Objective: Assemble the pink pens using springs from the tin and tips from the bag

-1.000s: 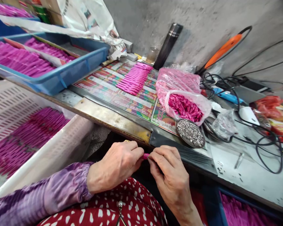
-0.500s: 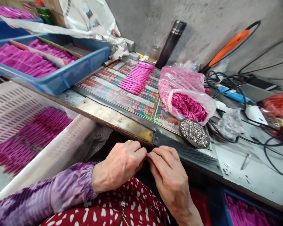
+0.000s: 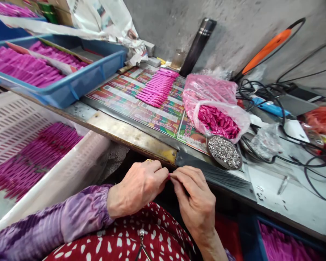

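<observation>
My left hand (image 3: 141,186) and my right hand (image 3: 194,197) meet fingertip to fingertip at the table's front edge. Both are closed on a small pink piece (image 3: 168,176), of which only a sliver shows between them; its kind is hidden. On the printed sheet ahead lies a row of slim pink sticks (image 3: 159,87), side by side. To the right, an open plastic bag (image 3: 244,121) holds short dark-pink pieces (image 3: 216,121). In front of it stands a round dish (image 3: 209,152) full of small silvery metal pins (image 3: 225,151).
Blue trays (image 3: 62,92) of pink sticks stand at the left, above a white slatted crate (image 3: 78,152) with more. A dark flask (image 3: 198,47) leans at the wall. Black cables (image 3: 293,165) and an orange-handled tool (image 3: 268,50) are at the right; another blue bin (image 3: 256,235) sits below.
The hands stay together at the table edge with only a slight shift of the fingers. The view has tilted a little; the things on the table lie as before.
</observation>
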The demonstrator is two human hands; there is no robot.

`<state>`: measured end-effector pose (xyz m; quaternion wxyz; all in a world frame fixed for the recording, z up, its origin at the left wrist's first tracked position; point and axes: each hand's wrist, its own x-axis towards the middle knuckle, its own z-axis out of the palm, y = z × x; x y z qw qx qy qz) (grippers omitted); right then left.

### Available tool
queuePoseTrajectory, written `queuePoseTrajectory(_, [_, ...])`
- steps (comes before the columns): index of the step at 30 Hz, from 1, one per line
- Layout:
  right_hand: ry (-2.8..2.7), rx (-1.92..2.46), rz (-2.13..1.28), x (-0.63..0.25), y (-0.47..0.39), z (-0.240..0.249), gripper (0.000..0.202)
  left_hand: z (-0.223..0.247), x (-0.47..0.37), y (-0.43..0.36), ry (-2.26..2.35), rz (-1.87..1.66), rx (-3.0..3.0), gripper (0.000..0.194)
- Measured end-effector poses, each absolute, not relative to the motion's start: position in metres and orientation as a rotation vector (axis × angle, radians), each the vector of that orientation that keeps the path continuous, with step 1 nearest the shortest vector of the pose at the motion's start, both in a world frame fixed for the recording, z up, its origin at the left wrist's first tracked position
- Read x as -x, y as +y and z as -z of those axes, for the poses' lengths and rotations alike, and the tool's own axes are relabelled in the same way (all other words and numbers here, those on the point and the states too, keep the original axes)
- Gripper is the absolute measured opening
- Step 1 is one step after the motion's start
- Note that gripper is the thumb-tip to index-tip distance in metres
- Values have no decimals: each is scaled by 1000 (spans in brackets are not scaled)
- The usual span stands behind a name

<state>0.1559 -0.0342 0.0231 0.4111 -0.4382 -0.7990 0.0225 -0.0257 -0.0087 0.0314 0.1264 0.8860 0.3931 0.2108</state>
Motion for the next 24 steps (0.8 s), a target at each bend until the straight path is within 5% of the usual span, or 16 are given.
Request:
queuePoseTrajectory(16, [-2069, 975, 339, -156, -35, -8, 29, -31, 27, -6, 1139, -721, -2661, 13])
queuePoseTrajectory(24, [-1620, 1226, -511, -149, -32, -24, 7, -32, 25, -9, 1102, -895, -2669, 25])
